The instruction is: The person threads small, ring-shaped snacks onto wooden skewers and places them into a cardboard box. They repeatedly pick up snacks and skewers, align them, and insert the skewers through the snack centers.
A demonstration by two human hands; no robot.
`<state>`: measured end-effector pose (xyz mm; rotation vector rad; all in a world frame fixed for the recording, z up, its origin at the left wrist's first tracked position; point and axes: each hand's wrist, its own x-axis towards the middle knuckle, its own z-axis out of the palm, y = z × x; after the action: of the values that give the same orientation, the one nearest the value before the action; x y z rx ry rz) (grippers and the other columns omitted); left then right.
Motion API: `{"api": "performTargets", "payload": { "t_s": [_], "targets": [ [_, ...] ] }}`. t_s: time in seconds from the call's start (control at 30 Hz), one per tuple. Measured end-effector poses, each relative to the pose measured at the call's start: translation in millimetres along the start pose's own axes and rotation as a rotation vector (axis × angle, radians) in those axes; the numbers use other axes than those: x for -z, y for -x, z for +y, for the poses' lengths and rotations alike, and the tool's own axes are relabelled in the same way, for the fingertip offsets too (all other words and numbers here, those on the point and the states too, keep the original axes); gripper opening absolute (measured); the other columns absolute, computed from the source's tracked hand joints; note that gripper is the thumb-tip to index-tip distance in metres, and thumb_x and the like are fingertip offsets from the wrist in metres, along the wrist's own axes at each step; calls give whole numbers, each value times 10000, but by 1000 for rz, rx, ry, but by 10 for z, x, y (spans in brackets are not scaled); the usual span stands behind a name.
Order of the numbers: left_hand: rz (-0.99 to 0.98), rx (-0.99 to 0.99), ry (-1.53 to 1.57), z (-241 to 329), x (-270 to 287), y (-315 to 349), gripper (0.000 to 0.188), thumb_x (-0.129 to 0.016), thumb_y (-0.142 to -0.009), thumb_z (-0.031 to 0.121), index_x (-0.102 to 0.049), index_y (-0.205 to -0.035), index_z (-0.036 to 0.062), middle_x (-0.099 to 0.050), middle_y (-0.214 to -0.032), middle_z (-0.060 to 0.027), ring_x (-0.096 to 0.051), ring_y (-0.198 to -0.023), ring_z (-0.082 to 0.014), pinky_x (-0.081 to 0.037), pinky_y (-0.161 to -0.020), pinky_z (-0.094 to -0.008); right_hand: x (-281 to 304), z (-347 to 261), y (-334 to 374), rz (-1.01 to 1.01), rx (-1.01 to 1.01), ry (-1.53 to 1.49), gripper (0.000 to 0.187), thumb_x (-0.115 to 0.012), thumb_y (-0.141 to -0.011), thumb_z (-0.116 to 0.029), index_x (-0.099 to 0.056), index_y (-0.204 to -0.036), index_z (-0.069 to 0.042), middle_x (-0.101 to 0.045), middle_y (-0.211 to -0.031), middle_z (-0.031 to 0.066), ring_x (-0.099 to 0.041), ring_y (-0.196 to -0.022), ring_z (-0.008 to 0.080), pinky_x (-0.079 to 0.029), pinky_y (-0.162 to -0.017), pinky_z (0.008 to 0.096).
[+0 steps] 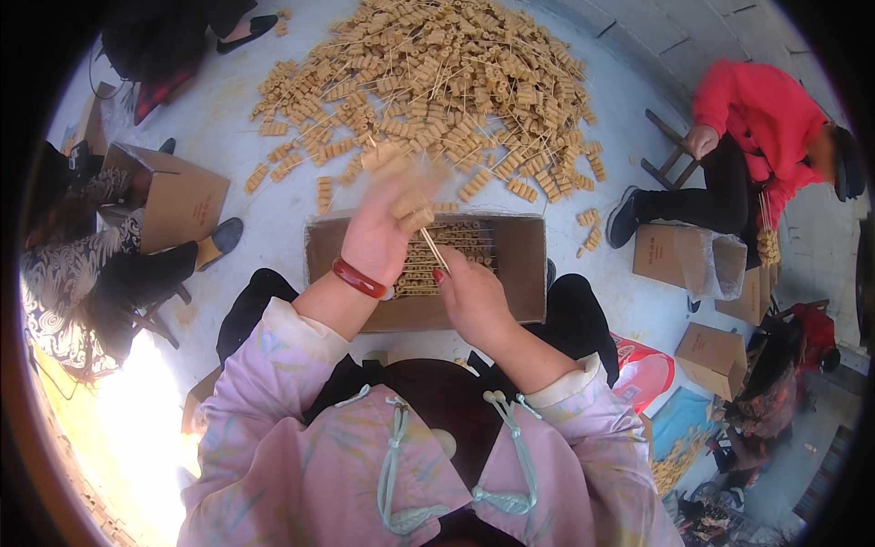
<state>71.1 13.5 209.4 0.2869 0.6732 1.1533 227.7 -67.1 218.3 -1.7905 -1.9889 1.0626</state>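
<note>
In front of me stands an open cardboard box (524, 273), partly filled with rows of tan ridged rolls on thin sticks (469, 239). Over it, my right hand (476, 296) is closed on the bare ends of thin wooden skewers. A tan skewered roll (414, 213) sits at their upper end, against the palm side of my left hand (378, 223). Motion smears the left fingers, so their grip is unclear. Just beyond those fingers is another blurred tan roll (386, 155). My left wrist wears a reddish-brown bangle (358, 279).
A large heap of skewered rolls (437, 82) covers the floor beyond the box. At right, a person in red (761, 114) sits holding skewers beside cardboard boxes (663, 252). Another person sits at left by an open box (187, 205). A red-and-white bag (643, 369) lies near my right knee.
</note>
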Motion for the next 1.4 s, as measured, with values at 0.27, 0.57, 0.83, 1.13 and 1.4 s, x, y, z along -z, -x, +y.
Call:
{"api": "performTargets", "payload": {
  "t_s": [0.27, 0.57, 0.83, 1.13, 1.4],
  "targets": [
    [51, -53, -10, 56, 105, -102, 413, -583, -990, 272, -509, -1318, 32, -640, -1166, -130, -613, -1122, -261, -495, -975, -367, 363, 28, -131, 15, 194, -209, 505, -629, -925, -199, -478, -1374, -25, -639, -1071, 215, -637, -900, 326, -507, -832, 418],
    [264, -7, -143, 86, 242, -162, 419, -552, -990, 279, -502, -1318, 22, -626, -1179, -134, -608, -1112, -259, -484, -954, -372, 886, 2319, -1935, 87, -129, -280, 240, -621, -933, -114, -657, -1158, -39, -701, -1044, 80, -656, -915, 168, -523, -809, 297],
    [419, -10, -324, 23, 244, -333, 481, -578, -957, 255, -462, -1357, 15, -610, -1186, -141, -590, -1120, -255, -464, -956, -362, -156, 3516, -2688, -106, -188, 279, 320, -601, -884, -111, -633, -1203, -113, -705, -1059, 142, -684, -961, 276, -536, -831, 386],
    [437, 63, -207, 16, 305, -398, 473, -571, -962, 195, -451, -1390, 35, -607, -1240, -159, -597, -1136, -271, -461, -984, -394, -527, 3604, -2785, -106, -161, 643, 273, -563, -853, -95, -605, -1121, -126, -677, -1112, 145, -661, -996, 353, -535, -840, 467],
    [405, 73, -256, -3, 308, -351, 533, -620, -935, 271, -450, -1375, 23, -604, -1208, -137, -595, -1120, -252, -459, -975, -367, -570, 3568, -2632, -38, -292, 488, 264, -564, -907, -293, -638, -1009, -61, -682, -1012, 194, -668, -969, 357, -538, -829, 460]
  ]
}}
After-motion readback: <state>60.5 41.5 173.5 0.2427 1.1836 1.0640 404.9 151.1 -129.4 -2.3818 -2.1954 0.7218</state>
